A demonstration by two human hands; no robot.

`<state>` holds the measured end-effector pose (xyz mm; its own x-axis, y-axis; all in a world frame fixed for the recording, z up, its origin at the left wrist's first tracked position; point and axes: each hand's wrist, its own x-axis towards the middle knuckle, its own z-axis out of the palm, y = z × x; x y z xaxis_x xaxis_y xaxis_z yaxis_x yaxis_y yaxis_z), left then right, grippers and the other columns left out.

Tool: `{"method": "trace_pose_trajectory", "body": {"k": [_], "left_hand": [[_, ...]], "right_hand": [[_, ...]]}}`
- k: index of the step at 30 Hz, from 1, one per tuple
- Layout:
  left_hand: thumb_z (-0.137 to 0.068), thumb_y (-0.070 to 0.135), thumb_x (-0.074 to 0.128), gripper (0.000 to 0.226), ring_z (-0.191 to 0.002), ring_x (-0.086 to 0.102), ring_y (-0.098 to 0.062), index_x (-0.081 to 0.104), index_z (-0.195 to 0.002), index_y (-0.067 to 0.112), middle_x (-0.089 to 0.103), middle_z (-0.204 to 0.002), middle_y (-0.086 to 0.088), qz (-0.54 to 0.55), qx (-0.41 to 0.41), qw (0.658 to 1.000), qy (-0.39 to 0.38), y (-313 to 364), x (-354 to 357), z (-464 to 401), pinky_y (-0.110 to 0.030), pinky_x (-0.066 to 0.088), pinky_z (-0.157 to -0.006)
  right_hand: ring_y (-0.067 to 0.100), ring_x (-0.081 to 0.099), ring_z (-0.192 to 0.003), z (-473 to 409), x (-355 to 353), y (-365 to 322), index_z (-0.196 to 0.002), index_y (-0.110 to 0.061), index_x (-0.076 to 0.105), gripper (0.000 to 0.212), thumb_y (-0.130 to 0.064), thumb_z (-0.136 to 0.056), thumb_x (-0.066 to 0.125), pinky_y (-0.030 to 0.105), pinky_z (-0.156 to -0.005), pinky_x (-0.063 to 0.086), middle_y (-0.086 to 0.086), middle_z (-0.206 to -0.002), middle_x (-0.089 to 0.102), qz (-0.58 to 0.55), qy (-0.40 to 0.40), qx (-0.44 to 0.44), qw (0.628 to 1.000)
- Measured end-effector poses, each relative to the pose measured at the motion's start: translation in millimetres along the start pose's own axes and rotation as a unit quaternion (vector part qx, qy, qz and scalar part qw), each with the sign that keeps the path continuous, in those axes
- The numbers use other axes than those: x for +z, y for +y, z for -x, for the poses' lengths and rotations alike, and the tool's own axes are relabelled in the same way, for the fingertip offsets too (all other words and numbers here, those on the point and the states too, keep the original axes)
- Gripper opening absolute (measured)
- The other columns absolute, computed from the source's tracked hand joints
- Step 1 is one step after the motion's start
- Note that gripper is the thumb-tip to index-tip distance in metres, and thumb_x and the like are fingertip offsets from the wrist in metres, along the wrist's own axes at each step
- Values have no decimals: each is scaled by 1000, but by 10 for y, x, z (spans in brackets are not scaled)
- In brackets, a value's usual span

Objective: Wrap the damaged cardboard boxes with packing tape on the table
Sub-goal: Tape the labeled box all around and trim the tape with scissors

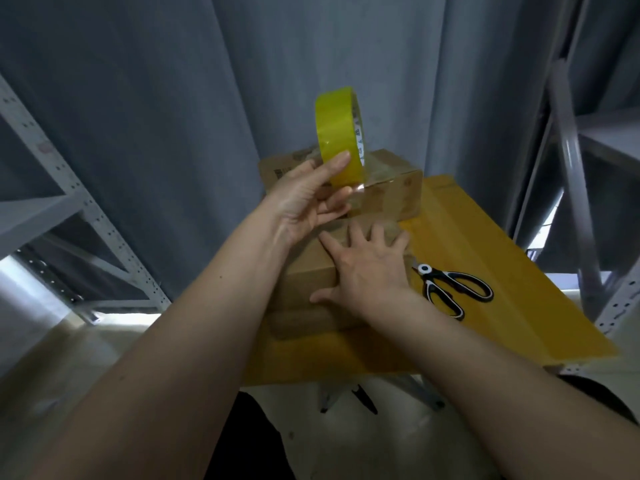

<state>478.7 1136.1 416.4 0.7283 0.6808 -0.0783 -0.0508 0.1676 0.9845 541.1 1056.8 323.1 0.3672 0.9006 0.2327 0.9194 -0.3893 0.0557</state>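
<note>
Print on the far box (277,173) and tape roll core (360,140) is too blurred to read.

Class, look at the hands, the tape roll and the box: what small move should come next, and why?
Probably draw the yellow tape roll further out over the near cardboard box. The left hand grips the roll raised above the box, while the right hand lies flat on the box top, steadying it. The scissors lie untouched, so cutting likely comes later.
</note>
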Motion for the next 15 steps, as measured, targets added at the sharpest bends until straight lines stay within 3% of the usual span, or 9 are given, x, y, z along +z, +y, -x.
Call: {"method": "trace_pose_trajectory", "body": {"k": [4,9,12,15], "left_hand": [[-90,29,66,10,-69,64,-9,62,-98,23,67,-118,-21,4,-2,1000,8,5,-99,56,-40,49,-100],[-86,28,69,16,-63,67,-9,62,-100,22,73,-102,-20,21,-9,1000,15,-59,-263,107,-37,53,-92],[-84,28,70,20,-68,68,-12,63,-102,23,71,-109,-21,42,-21,999,20,-130,-257,98,-36,53,-92],[-87,27,69,24,-65,69,-10,62,-109,22,70,-113,-20,37,-31,999,14,-205,-219,105,-36,52,-93]], "right_hand": [[41,22,-136,-222,-21,2,-141,-37,30,90,-82,-67,54,67,-102,21,9,-148,29,16,4,0,1000],[44,4,-145,-234,-19,279,-147,-41,18,100,-69,-66,70,57,-113,17,9,-161,-3,-83,-29,54,995],[41,32,-136,-194,-35,376,-148,-31,24,99,-54,-69,78,45,-109,32,14,-156,11,-218,-42,98,970],[38,33,-137,-188,-53,467,-150,-32,18,98,-39,-74,80,42,-108,35,12,-158,8,-290,-58,113,949]]}}
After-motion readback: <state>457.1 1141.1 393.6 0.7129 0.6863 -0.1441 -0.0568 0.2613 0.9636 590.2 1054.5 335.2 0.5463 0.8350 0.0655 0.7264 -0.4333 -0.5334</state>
